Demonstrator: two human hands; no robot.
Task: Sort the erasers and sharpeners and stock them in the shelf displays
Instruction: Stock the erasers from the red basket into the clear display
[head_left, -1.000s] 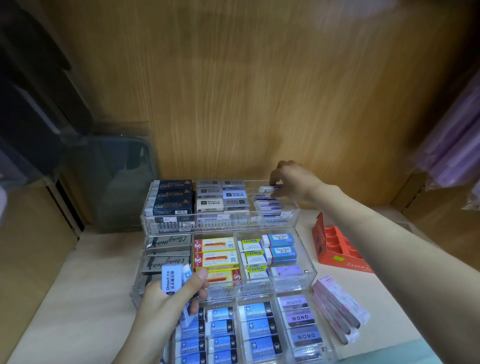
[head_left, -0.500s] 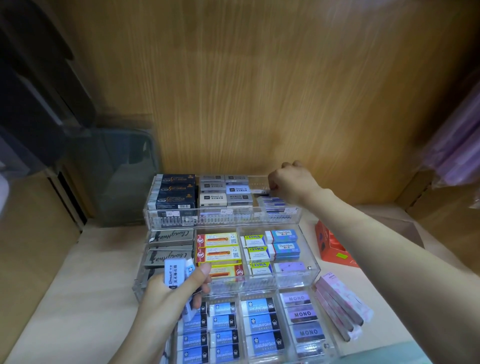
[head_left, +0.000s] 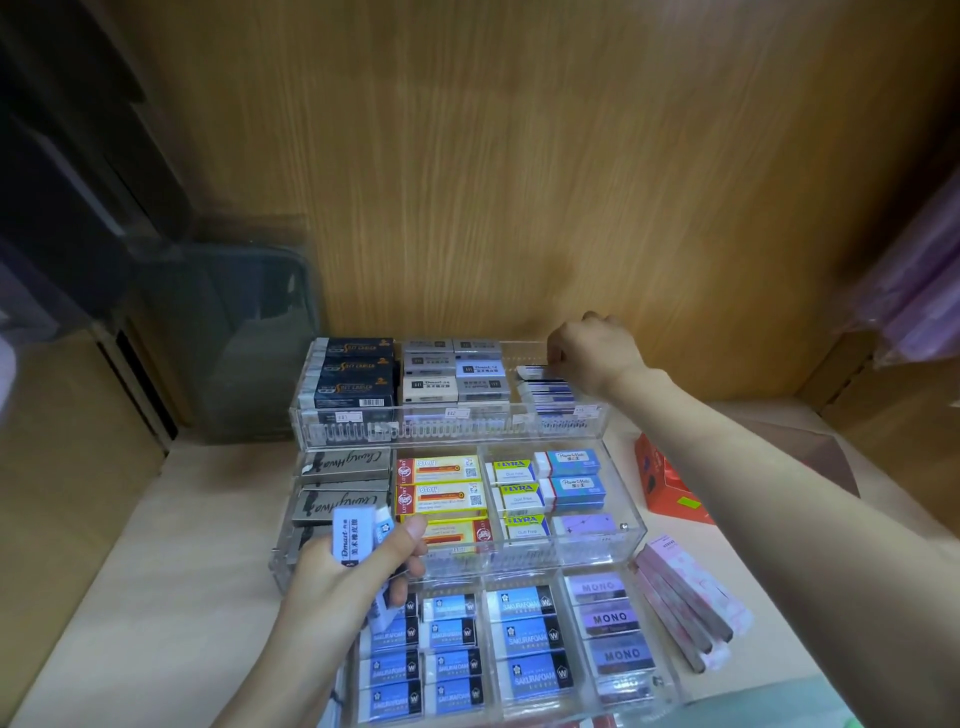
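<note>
Display: a clear acrylic stand (head_left: 631, 538) of three stepped tiers, set on a pale shelf (head_left: 156, 597) against a wooden back panel (head_left: 519, 182).
Top tier (head_left: 447, 428): dark blue boxes (head_left: 358, 387) are ranged at left, grey erasers (head_left: 452, 379) in the middle, and a row of white-and-blue erasers (head_left: 548, 395) in the right compartment.
Right hand (head_left: 597, 356): held over the back of the top tier's right compartment, knuckles up and fingers curled, with a white eraser (head_left: 530, 371) pinched at its right end. That eraser lies at the back of the white-and-blue row.
Left hand (head_left: 337, 577): raised in front of the middle tier's left side. A small bundle of erasers is gripped, with the thumb pressed across it. A pale blue Dmast eraser (head_left: 353, 535) stands upright at the front, a second eraser (head_left: 383, 519) is seen just behind it, and another end (head_left: 382, 610) sticks out below the fingers.
Middle tier (head_left: 545, 557): grey ChungHwa boxes (head_left: 345, 465), yellow-and-red erasers (head_left: 439, 470), LYRA erasers (head_left: 514, 470) and light blue erasers (head_left: 574, 462) are noted from left to right.
Bottom tier (head_left: 670, 680): blue Sakura Foam erasers (head_left: 530, 642) are noted, and MONO erasers (head_left: 610, 618) at right.
Beside the stand: long pink boxes (head_left: 685, 597) lie against the right side, with a red carton (head_left: 670, 491) further back.
</note>
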